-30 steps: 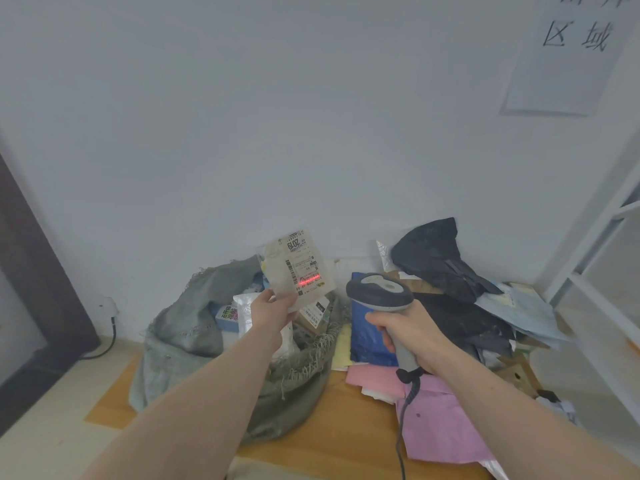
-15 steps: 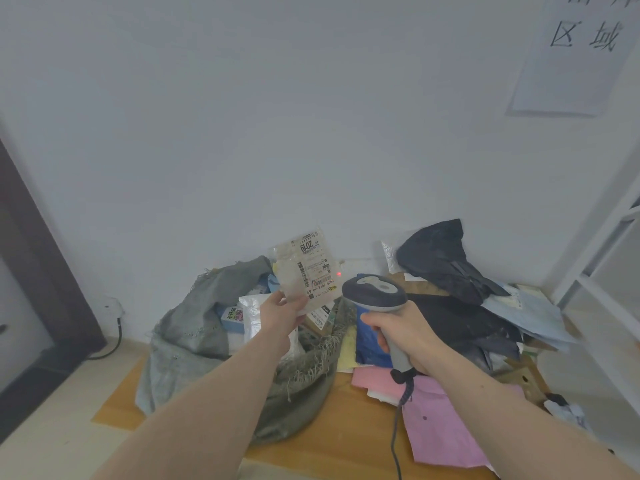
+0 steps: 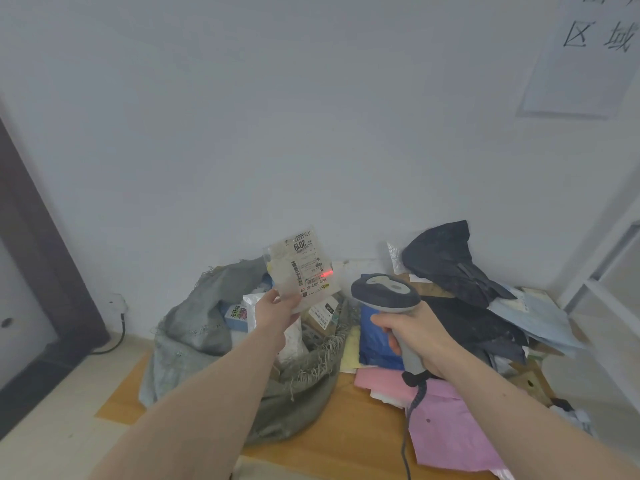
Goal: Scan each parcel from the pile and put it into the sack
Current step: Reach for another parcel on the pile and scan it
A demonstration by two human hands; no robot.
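Clear parcel (image 3: 301,268) pinched by left hand (image 3: 277,308), right hand (image 3: 414,336) gripping scanner (image 3: 386,294), sack (image 3: 242,341) below

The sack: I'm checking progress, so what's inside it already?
The sack holds a white pouch, a blue-and-white box and a labelled brown parcel. Anything deeper is hidden.

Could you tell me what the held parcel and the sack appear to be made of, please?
The small parcel in the left hand looks like thin, translucent plastic film with a printed paper label; its body is cloudy and crinkled. The sack seems to be coarse woven fabric, perhaps burlap or woven plastic: matt grey-green, slumped in folds, with a frayed rim.
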